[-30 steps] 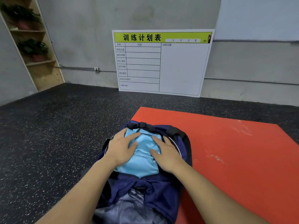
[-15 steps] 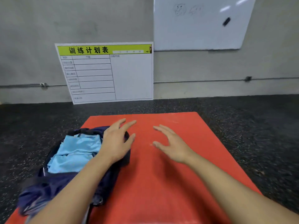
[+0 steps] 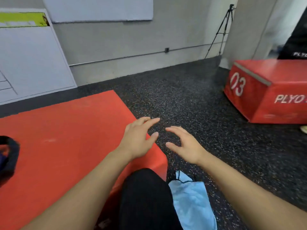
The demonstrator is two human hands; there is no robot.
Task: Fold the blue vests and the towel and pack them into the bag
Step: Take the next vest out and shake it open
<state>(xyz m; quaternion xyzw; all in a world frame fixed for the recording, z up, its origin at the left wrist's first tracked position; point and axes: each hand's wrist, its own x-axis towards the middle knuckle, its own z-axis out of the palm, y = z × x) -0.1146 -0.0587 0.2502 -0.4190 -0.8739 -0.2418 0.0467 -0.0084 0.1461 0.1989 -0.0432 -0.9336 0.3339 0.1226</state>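
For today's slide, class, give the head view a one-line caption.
Both hands, left and right, hover open and empty over red mat and speckled floor; light blue cloth lies below.

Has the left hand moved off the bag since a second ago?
Yes. The left hand left the bag, now hovering rightward over the red mat's right corner.

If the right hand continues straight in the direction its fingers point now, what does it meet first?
Probably nothing but the speckled black floor: the right hand points forward and slightly left, between the red mat and the red plyo box. Depth is unclear.
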